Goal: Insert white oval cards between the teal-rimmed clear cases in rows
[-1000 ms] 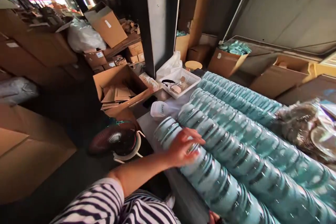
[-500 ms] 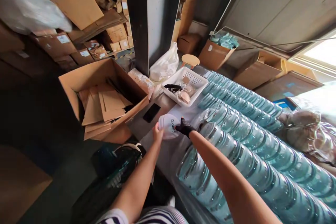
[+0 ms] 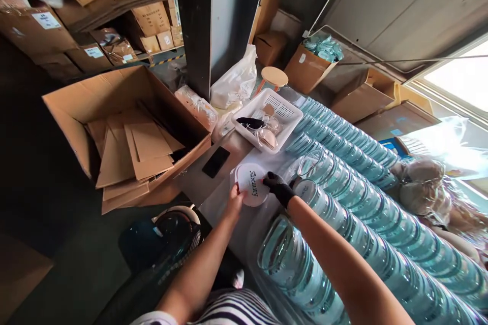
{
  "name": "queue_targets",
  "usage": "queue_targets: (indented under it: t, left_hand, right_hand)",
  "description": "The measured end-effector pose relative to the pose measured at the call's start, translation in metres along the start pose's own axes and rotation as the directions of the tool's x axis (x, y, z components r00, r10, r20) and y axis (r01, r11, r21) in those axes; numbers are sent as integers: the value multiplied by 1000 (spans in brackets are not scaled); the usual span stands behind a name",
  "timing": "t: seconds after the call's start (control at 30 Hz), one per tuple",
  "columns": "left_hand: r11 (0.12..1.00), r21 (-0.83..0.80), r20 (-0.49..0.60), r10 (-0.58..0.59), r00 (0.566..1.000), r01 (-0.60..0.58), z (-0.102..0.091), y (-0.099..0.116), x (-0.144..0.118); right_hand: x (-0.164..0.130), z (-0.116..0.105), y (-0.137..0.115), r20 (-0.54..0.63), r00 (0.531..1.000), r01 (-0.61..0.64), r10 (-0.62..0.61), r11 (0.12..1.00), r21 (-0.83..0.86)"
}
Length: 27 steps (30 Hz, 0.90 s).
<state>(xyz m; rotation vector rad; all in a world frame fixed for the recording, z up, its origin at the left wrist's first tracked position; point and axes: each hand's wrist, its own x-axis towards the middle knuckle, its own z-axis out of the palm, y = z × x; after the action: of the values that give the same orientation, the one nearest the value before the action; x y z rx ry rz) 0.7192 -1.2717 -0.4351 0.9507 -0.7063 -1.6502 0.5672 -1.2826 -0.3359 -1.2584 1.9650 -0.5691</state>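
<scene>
Between my two hands is a round, pale, see-through plastic piece (image 3: 251, 183) with dark lettering on its face; I cannot tell whether it is a lid or a tub. My bare left hand (image 3: 235, 200) pinches its lower left edge. The right edge is gripped by my right hand (image 3: 279, 187), which wears a dark glove that leaves some fingertips bare. Just right of that hand, long rows of nested clear bluish plastic containers (image 3: 343, 208) lie on their sides. A similar printed face (image 3: 307, 191) shows at one row's near end.
A white perforated basket (image 3: 290, 111) holds small wrapped items. Left of it lie a black phone (image 3: 215, 162) and a large open carton (image 3: 72, 111) of cardboard pieces. A wooden stool (image 3: 274, 77), a white bag (image 3: 236, 78) and a pillar (image 3: 229, 15) stand behind.
The camera view has shifted and come closer. The plastic piece is turned more squarely to me, so its lettering reads clearer. Both hands still hold its edges.
</scene>
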Motion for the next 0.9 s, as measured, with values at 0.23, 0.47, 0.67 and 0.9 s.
queue_targets:
  t: [0.23,0.47,0.67,0.9]
  left_hand:
    - [876,296,-67,415,907,-380,1,26,17]
    - [782,449,122,426,897,-432,11,32,23]
    - [826,459,130,303,944,-328,8,36,38]
    - [979,83,54,184,981,-188,18,42,11]
  right_hand:
    - [-22,9,-22,72,943,307,-324,770,-559]
    - [-23,11,-28,169,932,355,-321,714,-603]
    - [-13,4,-44,120,967,250,-223,768,-590]
    - [-26,-9,-43,-96,968,238,-230,968,80]
